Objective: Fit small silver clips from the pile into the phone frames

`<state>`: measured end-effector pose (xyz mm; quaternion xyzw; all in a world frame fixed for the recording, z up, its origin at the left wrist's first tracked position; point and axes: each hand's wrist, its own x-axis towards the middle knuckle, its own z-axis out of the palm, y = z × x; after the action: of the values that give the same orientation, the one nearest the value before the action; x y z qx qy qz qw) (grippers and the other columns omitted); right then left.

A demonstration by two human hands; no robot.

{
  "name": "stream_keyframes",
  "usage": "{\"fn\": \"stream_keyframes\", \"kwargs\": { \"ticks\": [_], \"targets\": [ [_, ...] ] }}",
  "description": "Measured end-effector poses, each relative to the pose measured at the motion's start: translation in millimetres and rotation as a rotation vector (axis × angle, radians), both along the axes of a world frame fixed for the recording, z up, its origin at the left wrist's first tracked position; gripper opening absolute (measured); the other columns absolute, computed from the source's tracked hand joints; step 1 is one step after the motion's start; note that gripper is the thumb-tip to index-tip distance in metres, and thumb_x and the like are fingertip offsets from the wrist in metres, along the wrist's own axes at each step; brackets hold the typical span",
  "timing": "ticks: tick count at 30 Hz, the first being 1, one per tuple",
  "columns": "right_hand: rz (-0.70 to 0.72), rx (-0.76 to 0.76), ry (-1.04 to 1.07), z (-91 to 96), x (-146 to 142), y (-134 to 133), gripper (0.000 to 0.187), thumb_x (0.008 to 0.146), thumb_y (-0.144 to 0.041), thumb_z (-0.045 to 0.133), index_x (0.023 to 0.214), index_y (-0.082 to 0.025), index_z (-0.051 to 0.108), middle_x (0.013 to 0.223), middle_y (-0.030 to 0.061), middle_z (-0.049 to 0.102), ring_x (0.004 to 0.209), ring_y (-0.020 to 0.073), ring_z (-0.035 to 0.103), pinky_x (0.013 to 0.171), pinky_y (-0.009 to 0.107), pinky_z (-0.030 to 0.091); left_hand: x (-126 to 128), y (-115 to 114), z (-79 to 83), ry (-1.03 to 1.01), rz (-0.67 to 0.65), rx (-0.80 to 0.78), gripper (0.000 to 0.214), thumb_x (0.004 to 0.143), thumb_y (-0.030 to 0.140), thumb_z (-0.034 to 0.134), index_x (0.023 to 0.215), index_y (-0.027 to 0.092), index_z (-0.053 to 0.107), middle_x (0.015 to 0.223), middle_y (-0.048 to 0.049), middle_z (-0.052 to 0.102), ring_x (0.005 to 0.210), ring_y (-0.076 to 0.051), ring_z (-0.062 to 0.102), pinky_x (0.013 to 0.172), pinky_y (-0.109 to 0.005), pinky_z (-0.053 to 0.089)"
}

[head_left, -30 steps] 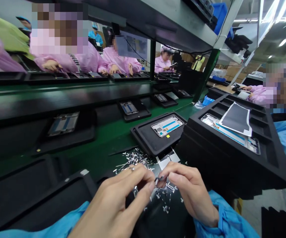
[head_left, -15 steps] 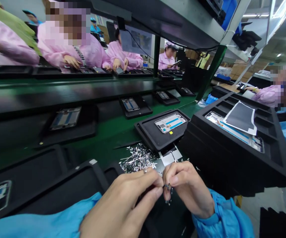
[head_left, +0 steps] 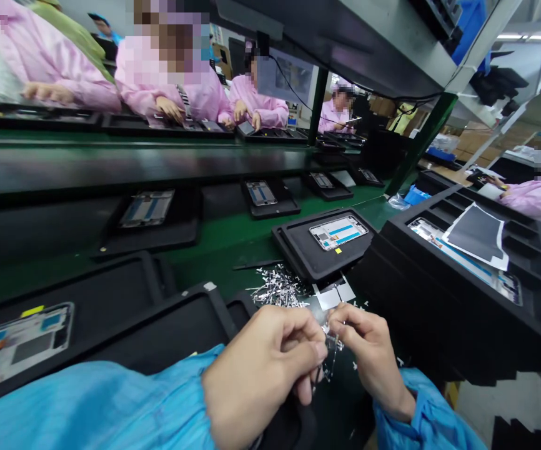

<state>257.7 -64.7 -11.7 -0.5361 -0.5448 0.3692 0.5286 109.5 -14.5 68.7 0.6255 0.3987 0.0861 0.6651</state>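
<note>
My left hand (head_left: 265,369) is closed in a pinch, its fingertips close to the right hand's; whatever it grips is hidden, though a dark thin end shows under the fingers. Thumb and forefinger of my right hand (head_left: 368,347) are pinched together at a small black-and-white strip (head_left: 333,344). More tiny pieces are scattered below the fingers. Just beyond the hands lies a heap of small black, white and silvery strips (head_left: 277,290). Beside it is a pale sheet (head_left: 329,299) with a dark line across it.
A phone frame (head_left: 339,233) with blue strips rests on a black tray (head_left: 298,253). At right, a tall stack of black trays (head_left: 406,294) bears another frame and a dark sheet (head_left: 479,234). More trays (head_left: 120,294) stand at left. Co-workers in pink sit across the bench.
The view has shifted left, so the scene sits further right. My hands have parted slightly at the fingertips, and the small pieces between them show more.
</note>
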Motion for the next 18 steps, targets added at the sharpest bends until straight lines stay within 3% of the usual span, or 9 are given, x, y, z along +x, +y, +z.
{"fn": "stream_keyframes", "kwargs": {
  "ticks": [5, 8, 11, 14, 15, 18],
  "targets": [
    [-0.232, 0.073, -0.483, -30.4, 35.4, 1.3, 0.024, 0.079, -0.024, 0.048, 0.056, -0.019, 0.044, 0.057, -0.0017, 0.040, 0.056, 0.0150, 0.037, 0.055, 0.027, 0.028, -7.7, -0.1, 12.9, 0.003, 0.067, 0.003, 0.021, 0.049, 0.039, 0.043, 0.052, 0.017, 0.044, 0.046, 0.0037, 0.048, 0.043, -0.009, 0.045, 0.049, -0.020, 0.034],
    [-0.247, 0.161, -0.691, -34.3, 46.1, 0.5, 0.027, 0.080, -0.021, 0.046, 0.054, -0.020, 0.042, 0.055, -0.0007, 0.038, 0.056, 0.0166, 0.035, 0.059, 0.031, 0.030, -27.8, 3.8, 25.8, 0.056, 0.136, 0.102, 0.023, 0.049, 0.041, 0.045, 0.048, 0.017, 0.046, 0.044, 0.0028, 0.047, 0.042, -0.009, 0.043, 0.044, -0.020, 0.033],
    [-0.127, 0.264, -0.796, -16.3, 29.2, -1.8, 0.021, 0.086, -0.015, 0.037, 0.074, -0.018, 0.053, 0.071, 0.0038, 0.051, 0.065, 0.0189, 0.044, 0.064, 0.034, 0.035, -59.8, 9.3, 38.0, 0.160, 0.313, 0.314, 0.025, 0.053, 0.042, 0.047, 0.047, 0.018, 0.050, 0.047, 0.0016, 0.049, 0.045, -0.010, 0.042, 0.040, -0.018, 0.029],
    [0.087, 0.475, -0.823, 8.1, -9.5, -4.6, 0.017, 0.090, -0.019, 0.039, 0.093, -0.019, 0.055, 0.083, 0.0025, 0.059, 0.076, 0.0169, 0.053, 0.081, 0.032, 0.040, -88.7, 11.8, 38.7, 0.311, 0.482, 0.482, 0.024, 0.056, 0.041, 0.047, 0.047, 0.019, 0.052, 0.050, 0.0018, 0.050, 0.049, -0.011, 0.043, 0.038, -0.016, 0.027],
    [0.058, 0.722, -0.790, 12.8, -22.9, -5.8, 0.024, 0.094, -0.019, 0.033, 0.087, -0.017, 0.055, 0.076, 0.0011, 0.059, 0.071, 0.0146, 0.054, 0.086, 0.031, 0.038, -95.2, 11.4, 34.6, 0.360, 0.478, 0.514, 0.025, 0.056, 0.042, 0.045, 0.046, 0.020, 0.051, 0.050, 0.0016, 0.049, 0.049, -0.011, 0.042, 0.037, -0.016, 0.027],
    [0.252, 0.863, -0.882, 8.5, -51.3, -11.0, 0.045, 0.097, -0.011, 0.018, 0.074, -0.019, 0.056, 0.065, -0.0053, 0.060, 0.061, 0.0070, 0.056, 0.094, 0.020, 0.035, -104.9, 5.7, 11.3, 0.431, 0.348, 0.610, 0.031, 0.061, 0.044, 0.036, 0.050, 0.020, 0.052, 0.051, 0.0006, 0.053, 0.046, -0.013, 0.044, 0.039, -0.019, 0.032]
  ]
}}
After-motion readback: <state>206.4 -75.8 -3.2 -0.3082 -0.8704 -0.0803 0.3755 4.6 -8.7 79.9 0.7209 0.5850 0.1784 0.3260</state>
